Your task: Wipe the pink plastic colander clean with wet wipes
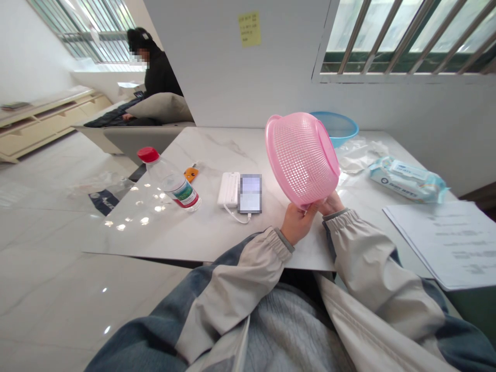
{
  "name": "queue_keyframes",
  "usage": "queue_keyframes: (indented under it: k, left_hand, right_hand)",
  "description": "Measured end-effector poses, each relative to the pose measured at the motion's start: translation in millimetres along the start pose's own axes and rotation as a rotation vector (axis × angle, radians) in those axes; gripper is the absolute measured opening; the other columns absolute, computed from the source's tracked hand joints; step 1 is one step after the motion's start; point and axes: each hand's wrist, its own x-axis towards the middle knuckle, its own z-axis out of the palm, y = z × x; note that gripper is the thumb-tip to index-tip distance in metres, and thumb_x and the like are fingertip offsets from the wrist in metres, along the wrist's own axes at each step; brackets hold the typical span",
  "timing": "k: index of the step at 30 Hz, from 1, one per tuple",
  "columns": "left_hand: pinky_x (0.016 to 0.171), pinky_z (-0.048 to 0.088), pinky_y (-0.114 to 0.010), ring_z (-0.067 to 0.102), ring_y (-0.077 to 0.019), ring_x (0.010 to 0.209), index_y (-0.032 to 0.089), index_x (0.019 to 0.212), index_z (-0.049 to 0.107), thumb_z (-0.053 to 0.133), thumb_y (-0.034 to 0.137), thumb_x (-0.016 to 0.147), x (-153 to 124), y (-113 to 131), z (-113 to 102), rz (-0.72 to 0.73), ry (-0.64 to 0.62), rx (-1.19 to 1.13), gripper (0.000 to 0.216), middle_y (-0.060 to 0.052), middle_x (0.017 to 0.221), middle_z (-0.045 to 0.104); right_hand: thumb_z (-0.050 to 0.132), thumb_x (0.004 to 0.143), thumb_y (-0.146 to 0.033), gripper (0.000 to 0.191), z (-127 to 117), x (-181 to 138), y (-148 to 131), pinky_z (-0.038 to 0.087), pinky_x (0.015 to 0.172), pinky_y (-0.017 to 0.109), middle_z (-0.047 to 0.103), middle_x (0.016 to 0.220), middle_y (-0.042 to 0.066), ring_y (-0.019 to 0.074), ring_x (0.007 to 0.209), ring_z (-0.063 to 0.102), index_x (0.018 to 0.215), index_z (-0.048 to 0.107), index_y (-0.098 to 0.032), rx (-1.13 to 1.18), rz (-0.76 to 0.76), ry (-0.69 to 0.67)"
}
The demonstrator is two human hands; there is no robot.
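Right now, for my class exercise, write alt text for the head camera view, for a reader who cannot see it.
The left hand and right hand hold up a tilted pink plastic colander above a white marble-look table. Nearby lie a red-capped water bottle, a white power bank cabled to a phone, and a packet of wet wipes.

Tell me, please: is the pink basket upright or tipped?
Tipped: the pink basket is on its side, its mesh turned toward the person, held at the lower edge by the left hand and right hand.
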Motion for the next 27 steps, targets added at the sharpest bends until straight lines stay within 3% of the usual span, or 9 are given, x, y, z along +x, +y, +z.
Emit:
queue_keyframes:
  k: [3,6,10,17,27]
  left_hand:
    - [0.088,0.059,-0.037,0.075,-0.0244,0.090,0.018,0.093,0.082,0.063,0.055,0.100,-0.2,-2.4,-0.3,-0.045,0.036,0.000,0.042,-0.008,0.093,0.082]
    - [0.078,0.057,-0.034,0.070,-0.0212,0.078,0.016,0.083,0.079,0.063,0.062,0.098,0.3,-2.3,-1.2,-0.124,0.092,-0.008,0.051,-0.007,0.081,0.078]
    - [0.062,0.049,-0.030,0.060,-0.0171,0.065,0.016,0.065,0.069,0.066,0.075,0.090,3.7,1.3,-1.9,-0.262,0.165,-0.043,0.064,-0.003,0.060,0.063]
    - [0.082,0.061,-0.036,0.072,-0.0254,0.097,0.016,0.085,0.077,0.069,0.073,0.088,8.7,-3.2,-0.9,-0.246,0.160,-0.144,0.058,-0.008,0.082,0.076]
    - [0.085,0.063,-0.039,0.074,-0.0271,0.098,0.016,0.089,0.080,0.068,0.073,0.090,6.5,-7.4,0.1,-0.253,0.103,-0.067,0.058,-0.006,0.079,0.077]
  right_hand:
    - [0.069,0.085,-0.012,0.028,-10.7,6.1,1.3,0.067,0.093,0.032,0.083,0.106,0.005,0.0222,0.107,0.076,0.110,0.075,-0.022,-0.053,-0.027,-0.004]
    - [0.061,0.087,-0.011,0.023,-16.5,12.9,2.5,0.069,0.086,0.034,0.083,0.095,0.003,0.0209,0.095,0.078,0.101,0.074,-0.022,-0.078,-0.004,0.087]
    - [0.058,0.082,-0.011,0.020,-19.6,20.8,4.7,0.069,0.090,0.038,0.079,0.083,0.003,0.0226,0.093,0.079,0.089,0.072,-0.023,-0.050,0.019,0.138]
    - [0.059,0.083,-0.021,0.009,-25.8,24.1,4.5,0.070,0.087,0.038,0.076,0.073,0.002,0.0233,0.095,0.079,0.083,0.067,-0.025,0.042,0.028,0.185]
    - [0.061,0.081,-0.018,0.017,-14.7,19.7,0.7,0.069,0.091,0.036,0.081,0.090,0.003,0.0210,0.104,0.078,0.092,0.071,-0.025,0.005,-0.002,0.176]
